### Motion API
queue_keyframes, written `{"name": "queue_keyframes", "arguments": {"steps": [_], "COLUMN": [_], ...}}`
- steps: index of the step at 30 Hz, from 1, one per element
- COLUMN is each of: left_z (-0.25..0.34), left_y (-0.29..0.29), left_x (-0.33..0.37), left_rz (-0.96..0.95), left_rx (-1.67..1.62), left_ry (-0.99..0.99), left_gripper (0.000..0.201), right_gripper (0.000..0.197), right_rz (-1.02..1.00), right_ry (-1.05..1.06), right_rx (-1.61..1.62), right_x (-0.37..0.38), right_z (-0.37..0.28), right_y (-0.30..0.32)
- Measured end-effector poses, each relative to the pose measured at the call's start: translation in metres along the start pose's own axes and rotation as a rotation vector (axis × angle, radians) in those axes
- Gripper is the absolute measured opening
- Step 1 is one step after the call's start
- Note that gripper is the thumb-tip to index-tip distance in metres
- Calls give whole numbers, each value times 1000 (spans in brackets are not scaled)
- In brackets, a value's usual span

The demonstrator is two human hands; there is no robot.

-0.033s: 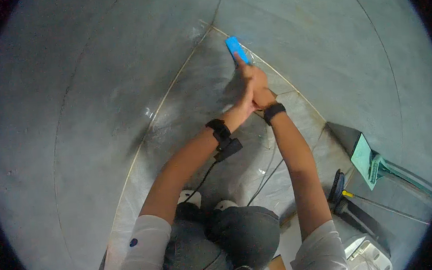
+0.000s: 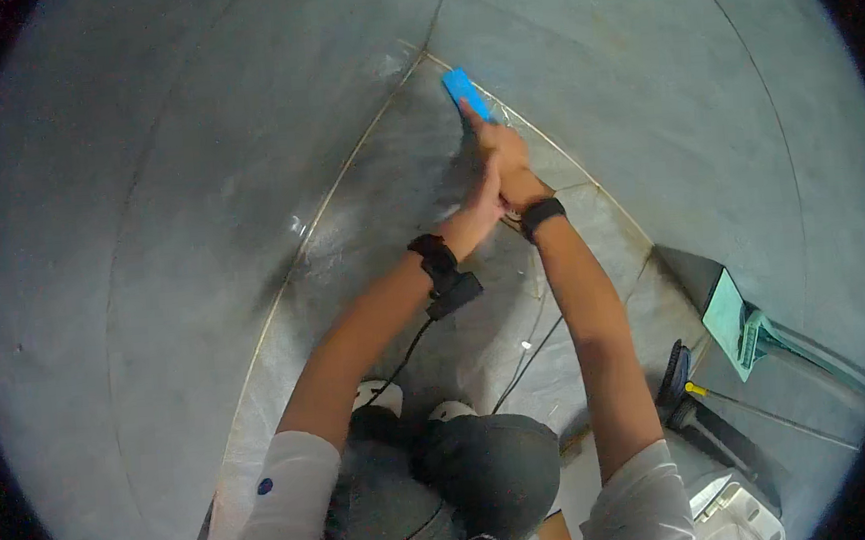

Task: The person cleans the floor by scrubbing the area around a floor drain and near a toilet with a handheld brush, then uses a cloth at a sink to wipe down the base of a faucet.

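Note:
In the corner where two grey walls meet the floor, a blue flat rectangular tool (image 2: 465, 93) lies along the right-hand floor edge. My right hand (image 2: 508, 154) is closed on its near end, with one finger stretched along the top. Against the inner side of that hand and wrist presses my left hand (image 2: 480, 206), its fingers mostly hidden by the right hand. Whether the left also touches the tool cannot be seen. The tool's underside is hidden. A black strap circles each wrist, and a small dark box with a cable hangs at the left one.
Pale beading (image 2: 345, 166) edges the floor. At right a green long-handled squeegee or dustpan (image 2: 725, 325) leans by the wall, near a dark brush head (image 2: 674, 373) and a yellow-tipped rod (image 2: 697, 389). A white toilet-like fixture (image 2: 745, 509) stands lower right. Cables (image 2: 528, 349) trail beside my feet.
Both hands and the blue tool have shifted slightly up and to the left, toward the corner. The grip looks the same.

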State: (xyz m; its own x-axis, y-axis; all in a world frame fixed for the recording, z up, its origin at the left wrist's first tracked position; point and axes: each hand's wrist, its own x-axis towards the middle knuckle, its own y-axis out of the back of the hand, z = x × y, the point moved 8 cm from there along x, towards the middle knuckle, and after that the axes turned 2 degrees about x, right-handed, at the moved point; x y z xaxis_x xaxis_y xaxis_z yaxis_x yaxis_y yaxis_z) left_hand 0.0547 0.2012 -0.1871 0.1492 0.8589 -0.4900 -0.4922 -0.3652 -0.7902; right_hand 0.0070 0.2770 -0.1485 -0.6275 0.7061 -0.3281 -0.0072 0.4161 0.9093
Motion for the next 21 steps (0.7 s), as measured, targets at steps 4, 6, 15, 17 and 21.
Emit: {"name": "queue_keyframes", "arguments": {"steps": [4,6,15,17,21], "left_z": [46,29,-65,-57,1], "left_y": [-1,22,11,9,44], "left_x": [25,42,40,27,27], "left_rz": [-74,125,200,227,210], "left_rx": [-76,-75,249,321,195], "left_ry": [-287,-140,-11,53,-88], "left_gripper": [81,80,76,76,76], "right_gripper": [53,51,50,51,51], "right_rz": [35,66,199,219,258], "right_ry": [-65,-9,-58,-99,98], "right_rx": [107,80,255,250,343], "right_x": [53,49,-44,-44,1], "right_z": [15,18,61,64,-2], "right_y": [-12,-18,-16,-15,-6]}}
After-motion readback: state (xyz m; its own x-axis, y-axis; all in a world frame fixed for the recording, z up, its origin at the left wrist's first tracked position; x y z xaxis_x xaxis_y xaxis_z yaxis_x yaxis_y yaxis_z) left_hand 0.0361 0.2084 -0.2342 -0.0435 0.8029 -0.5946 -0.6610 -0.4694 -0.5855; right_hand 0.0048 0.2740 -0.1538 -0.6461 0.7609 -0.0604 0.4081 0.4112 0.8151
